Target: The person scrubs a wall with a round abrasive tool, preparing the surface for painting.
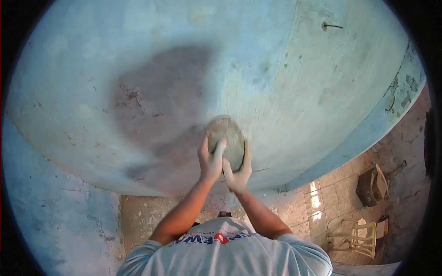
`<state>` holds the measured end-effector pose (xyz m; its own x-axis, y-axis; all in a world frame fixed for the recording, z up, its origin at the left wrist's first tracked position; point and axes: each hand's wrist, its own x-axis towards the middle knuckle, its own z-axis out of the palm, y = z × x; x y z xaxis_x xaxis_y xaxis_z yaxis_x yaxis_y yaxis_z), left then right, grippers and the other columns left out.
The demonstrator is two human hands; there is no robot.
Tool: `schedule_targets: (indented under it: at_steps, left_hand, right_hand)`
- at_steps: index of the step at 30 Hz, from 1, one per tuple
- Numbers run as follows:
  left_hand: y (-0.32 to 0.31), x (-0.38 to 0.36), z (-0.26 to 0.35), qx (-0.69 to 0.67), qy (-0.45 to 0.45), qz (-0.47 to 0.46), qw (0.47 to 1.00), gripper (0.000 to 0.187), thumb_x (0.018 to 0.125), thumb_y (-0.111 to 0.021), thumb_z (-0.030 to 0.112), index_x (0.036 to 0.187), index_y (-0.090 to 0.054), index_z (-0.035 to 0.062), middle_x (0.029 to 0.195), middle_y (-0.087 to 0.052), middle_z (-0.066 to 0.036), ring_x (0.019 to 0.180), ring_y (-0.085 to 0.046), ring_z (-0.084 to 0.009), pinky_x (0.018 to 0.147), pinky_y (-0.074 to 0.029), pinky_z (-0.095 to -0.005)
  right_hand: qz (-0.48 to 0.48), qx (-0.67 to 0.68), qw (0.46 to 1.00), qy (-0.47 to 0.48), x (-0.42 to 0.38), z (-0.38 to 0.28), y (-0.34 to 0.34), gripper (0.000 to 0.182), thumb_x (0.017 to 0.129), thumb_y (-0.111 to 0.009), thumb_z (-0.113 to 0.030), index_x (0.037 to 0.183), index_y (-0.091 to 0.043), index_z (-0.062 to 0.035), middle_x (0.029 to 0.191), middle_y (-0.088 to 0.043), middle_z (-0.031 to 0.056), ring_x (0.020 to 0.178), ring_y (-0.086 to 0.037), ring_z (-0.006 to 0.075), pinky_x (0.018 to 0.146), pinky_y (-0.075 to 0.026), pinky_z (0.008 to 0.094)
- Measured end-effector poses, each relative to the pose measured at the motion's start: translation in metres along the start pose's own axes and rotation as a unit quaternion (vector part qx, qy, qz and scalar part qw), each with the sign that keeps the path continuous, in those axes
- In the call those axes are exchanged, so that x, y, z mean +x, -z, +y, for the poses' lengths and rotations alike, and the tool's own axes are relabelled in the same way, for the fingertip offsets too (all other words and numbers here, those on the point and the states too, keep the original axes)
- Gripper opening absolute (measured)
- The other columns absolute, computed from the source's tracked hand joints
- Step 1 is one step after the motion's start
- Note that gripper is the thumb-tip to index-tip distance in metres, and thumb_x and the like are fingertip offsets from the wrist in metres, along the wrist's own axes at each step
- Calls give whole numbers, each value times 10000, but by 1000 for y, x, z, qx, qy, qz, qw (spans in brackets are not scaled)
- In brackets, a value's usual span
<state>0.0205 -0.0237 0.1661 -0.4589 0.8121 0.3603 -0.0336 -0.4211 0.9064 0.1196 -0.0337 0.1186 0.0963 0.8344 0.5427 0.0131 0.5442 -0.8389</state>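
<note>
Both my hands hold a flat, oval, grey-green stone-like block point(229, 138) up against the pale blue wall point(258, 92). My left hand point(212, 161) grips its left and lower side, with the thumb lying across its face. At the lower right edge, my right hand point(239, 170) has its fingers along the side and its thumb on the near face. The hands are close together below the block. What the block's far side touches is hidden.
A dark shadow falls on the wall at left, over chipped paint. A bent metal piece point(332, 26) sticks out at upper right. On the tiled floor at lower right are a pale plastic chair point(361, 237) and a dark box-like object point(368, 186).
</note>
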Motion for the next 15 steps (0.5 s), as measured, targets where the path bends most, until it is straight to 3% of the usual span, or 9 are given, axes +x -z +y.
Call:
schedule_targets:
  at_steps: [2,5,8,11,14,15]
  left_hand:
    - [4,-25,-30,-9,30,32,999,304,994,-698,195,1183,-671,-42,1043,-713,-91,966,-659,-175,860,-531,-357]
    - [10,-13,-38,-2,49,15,999,344,999,-688,192,1245,-662,-46,1113,-720,-125,1029,-669,-198,914,-531,-363]
    - [-6,39,14,16,-22,-4,1000,347,997,-688,195,1250,-665,-41,1101,-724,-119,1009,-668,-204,912,-526,-366]
    - [-14,62,49,-29,-17,-23,999,337,987,-691,195,1234,-669,-34,1067,-718,-106,982,-659,-200,896,-523,-363]
    - [-9,38,38,0,-10,-10,1000,304,1002,-676,177,1218,-666,-37,1082,-712,-93,977,-655,-178,888,-524,-349]
    - [-5,19,22,13,-2,8,1000,297,1008,-670,164,1224,-664,-40,1096,-713,-93,983,-656,-172,890,-526,-344]
  right_hand:
    - [-16,11,997,-71,-29,13,8,888,876,-760,-66,1624,-302,72,1536,-507,280,1386,-542,338,1144,-450,429]
    - [-34,-1,996,-81,-17,17,3,881,876,-757,-65,1624,-309,62,1557,-487,270,1400,-532,336,1149,-447,424]
    - [23,-77,993,81,40,-10,-19,869,880,-748,-59,1625,-314,54,1576,-468,267,1411,-522,333,1152,-441,424]
    - [9,42,998,39,71,-52,-24,859,881,-740,-50,1621,-317,57,1574,-468,276,1419,-513,344,1154,-437,430]
    - [3,-39,996,77,47,-33,-12,862,882,-736,-47,1623,-311,62,1578,-464,282,1420,-512,355,1154,-436,431]
    - [-8,-30,998,48,27,-26,-6,870,884,-731,-47,1628,-295,69,1583,-459,284,1419,-514,361,1158,-432,427]
